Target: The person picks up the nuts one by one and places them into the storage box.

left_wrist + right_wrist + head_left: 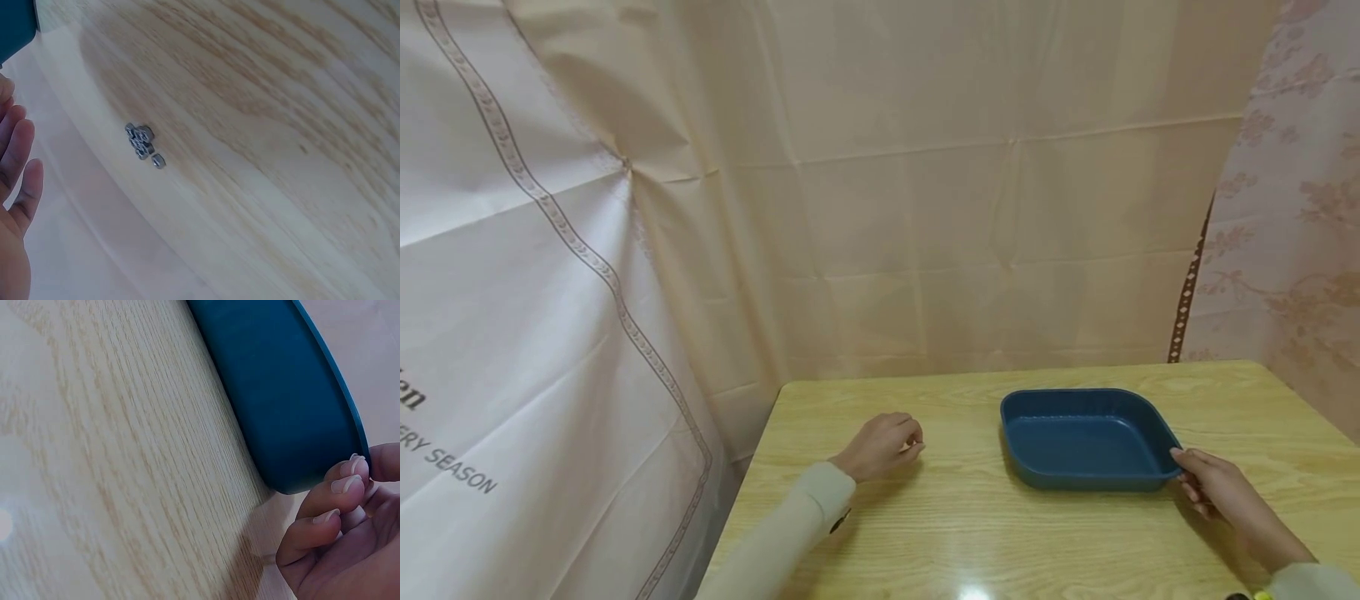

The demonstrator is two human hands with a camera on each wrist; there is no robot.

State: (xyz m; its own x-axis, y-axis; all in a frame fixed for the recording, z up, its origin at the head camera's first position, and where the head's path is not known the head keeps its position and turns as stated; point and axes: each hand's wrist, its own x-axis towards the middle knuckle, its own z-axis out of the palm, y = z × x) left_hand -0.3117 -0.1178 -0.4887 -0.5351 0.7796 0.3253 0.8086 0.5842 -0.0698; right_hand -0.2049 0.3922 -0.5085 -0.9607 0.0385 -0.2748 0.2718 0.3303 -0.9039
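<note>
A dark blue rectangular tray (1090, 450) with rounded corners is at the right of the table in the head view, and nothing shows inside it. My right hand (1213, 487) pinches the rim at its near right corner, thumb on top and fingers below. In the right wrist view the fingers (325, 512) curl against the tray's outer wall (281, 394). My left hand (883, 446) is held over the table left of the tray, its fingers loosely bent around nothing. Several small metal nuts (140, 140) lie clustered on the wood in the left wrist view; the head view does not show them.
The light wood-grain table (955, 533) ends at a back edge in front of a hanging beige cloth (925, 208). A white printed cloth (535, 333) hangs at the left, and a floral cloth (1292, 250) at the right.
</note>
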